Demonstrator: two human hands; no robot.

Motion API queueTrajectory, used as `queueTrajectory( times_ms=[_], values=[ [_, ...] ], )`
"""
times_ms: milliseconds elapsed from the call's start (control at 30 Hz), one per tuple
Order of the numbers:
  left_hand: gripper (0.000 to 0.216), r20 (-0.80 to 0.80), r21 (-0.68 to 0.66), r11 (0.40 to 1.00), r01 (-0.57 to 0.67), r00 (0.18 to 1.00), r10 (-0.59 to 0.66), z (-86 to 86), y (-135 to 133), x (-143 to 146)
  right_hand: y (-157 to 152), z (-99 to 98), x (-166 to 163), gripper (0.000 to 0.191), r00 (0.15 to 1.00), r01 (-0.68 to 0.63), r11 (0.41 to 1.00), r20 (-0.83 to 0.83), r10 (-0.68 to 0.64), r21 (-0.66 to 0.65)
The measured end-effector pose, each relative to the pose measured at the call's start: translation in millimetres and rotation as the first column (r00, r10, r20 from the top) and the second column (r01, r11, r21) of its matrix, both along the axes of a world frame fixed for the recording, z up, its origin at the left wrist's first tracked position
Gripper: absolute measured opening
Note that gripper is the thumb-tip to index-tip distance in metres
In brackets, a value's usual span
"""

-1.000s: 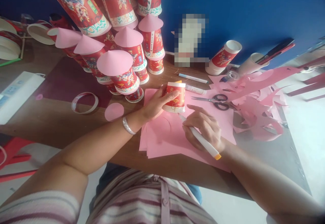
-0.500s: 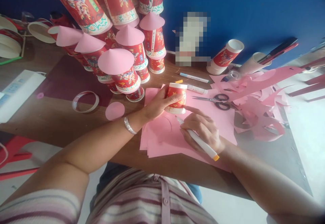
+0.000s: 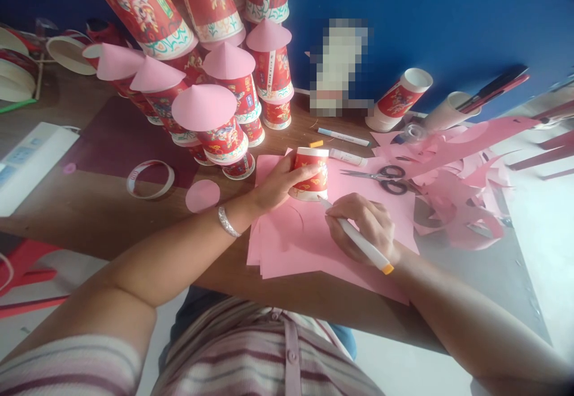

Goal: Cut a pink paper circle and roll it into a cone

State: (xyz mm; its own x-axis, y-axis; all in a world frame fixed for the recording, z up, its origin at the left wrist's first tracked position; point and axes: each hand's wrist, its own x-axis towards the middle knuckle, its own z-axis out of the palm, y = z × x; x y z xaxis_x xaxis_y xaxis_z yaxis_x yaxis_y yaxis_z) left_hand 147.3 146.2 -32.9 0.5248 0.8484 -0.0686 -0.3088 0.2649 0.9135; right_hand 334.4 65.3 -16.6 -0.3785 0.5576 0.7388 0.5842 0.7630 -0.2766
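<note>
1. Two hands share the work at the middle of the table (image 3: 219, 267). The left hand (image 3: 281, 183) grips a red paper cup (image 3: 307, 182), thumb laid across its front, probably to steady it and leave its lower white band exposed.

2. The right hand (image 3: 366, 222) is closed around a white marker (image 3: 365, 245) in a writing grip, its orange end pointing back toward the wrist. The tip is right at the cup's lower edge; whether it touches, I cannot tell. Holding it low and slanted likely suits that narrow band.

3. The cup is over the far part of the stacked pink paper (image 3: 287, 252), upright or nearly so; whether it rests there or is lifted is unclear.

4. A small orange cap (image 3: 316, 143) lies just behind the cup, its colour matching the marker's end, so it seems set within reach for recapping.

5. The scissors (image 3: 391, 180) lie on the paper's right side, beside a heap of pink offcuts (image 3: 475, 210), perhaps pushed aside to spare working room.

6. The cup towers (image 3: 224, 139), topped with pink cones (image 3: 204, 107), stand at the left rear, beyond the left forearm, seemingly to be out of the elbows' way.
</note>
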Motion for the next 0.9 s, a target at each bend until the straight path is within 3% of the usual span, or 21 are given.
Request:
queueTrajectory(
  times_ms=[900],
  values=[
    [0.034, 0.055, -0.025, 0.998, 0.054, 0.997, -0.052, -5.9, 2.9, -2.4, 1.6, 0.2, -1.3, 0.016, 0.999, 0.033, 0.999, 0.033, -0.033, 0.002]
  ],
)
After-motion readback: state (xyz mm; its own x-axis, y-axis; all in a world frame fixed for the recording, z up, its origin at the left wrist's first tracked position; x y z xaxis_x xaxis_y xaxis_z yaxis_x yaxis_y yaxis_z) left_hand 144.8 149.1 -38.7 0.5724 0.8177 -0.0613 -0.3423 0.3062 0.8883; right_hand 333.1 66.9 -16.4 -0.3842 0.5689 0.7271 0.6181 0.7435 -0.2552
